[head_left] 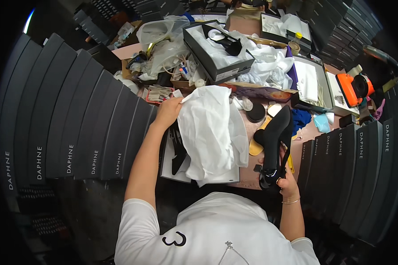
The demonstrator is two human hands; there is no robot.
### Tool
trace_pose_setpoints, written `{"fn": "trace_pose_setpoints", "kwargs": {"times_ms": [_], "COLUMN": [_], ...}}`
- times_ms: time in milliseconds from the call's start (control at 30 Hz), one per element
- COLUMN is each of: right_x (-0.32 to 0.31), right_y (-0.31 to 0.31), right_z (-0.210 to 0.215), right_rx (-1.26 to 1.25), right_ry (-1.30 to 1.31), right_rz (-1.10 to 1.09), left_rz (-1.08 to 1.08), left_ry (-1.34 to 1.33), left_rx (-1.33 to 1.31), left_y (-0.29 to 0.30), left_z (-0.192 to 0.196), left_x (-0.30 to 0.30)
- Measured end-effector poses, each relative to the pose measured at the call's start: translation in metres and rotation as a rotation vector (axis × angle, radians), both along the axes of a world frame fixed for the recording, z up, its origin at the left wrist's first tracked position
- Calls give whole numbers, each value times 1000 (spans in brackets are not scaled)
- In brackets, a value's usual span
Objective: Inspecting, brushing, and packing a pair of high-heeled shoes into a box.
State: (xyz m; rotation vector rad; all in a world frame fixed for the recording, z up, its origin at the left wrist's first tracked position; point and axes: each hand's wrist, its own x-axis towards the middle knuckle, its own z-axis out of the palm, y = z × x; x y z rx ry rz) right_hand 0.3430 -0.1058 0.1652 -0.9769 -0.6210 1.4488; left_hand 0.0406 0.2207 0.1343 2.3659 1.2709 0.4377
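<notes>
My left hand (pixel 167 112) pinches the upper left corner of a crumpled sheet of white tissue paper (pixel 210 137). The paper hangs over an open shoebox (pixel 229 177) on the table's near edge and hides most of its inside. At the box's left side, part of a black shoe (pixel 178 157) shows beneath the paper. To the right of the box, my right hand (pixel 289 182) is closed round a black high-heeled shoe (pixel 278 132), held up with its shiny, dark end low. Some of the right fingers are hidden behind this shoe.
Tall rows of dark shoeboxes stand left (pixel 84 119) and right (pixel 362 154). Beyond the paper, an open box (pixel 225 73) holds a black shoe in tissue. A carton (pixel 263 91) of crumpled paper, a round black tin (pixel 256 113) and an orange tape dispenser (pixel 350 90) crowd the table.
</notes>
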Motion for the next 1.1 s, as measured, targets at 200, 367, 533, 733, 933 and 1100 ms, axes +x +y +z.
{"fn": "trace_pose_setpoints", "kwargs": {"times_ms": [200, 367, 533, 733, 933, 1100], "right_x": [2, -7, -16, -1, -28, -37], "right_y": [-33, -35, -27, -21, 33, 44], "right_z": [-18, -45, -52, -22, -18, -51], "right_rx": [-25, -35, 6, 29, -97, -143], "right_ry": [179, 517, 680, 469, 380, 420], "right_rz": [29, 95, 259, 690, 961, 593], "left_rz": [61, -55, 229, 262, -77, -202], "left_ry": [-239, 124, -341, -405, -519, -104], "left_rx": [112, -6, 68, 127, 65, -19], "left_y": [-75, -221, -204, -162, -174, -175], "left_z": [-37, -63, -103, -35, 23, 51], "left_x": [7, -9, -1, 13, 24, -3]}}
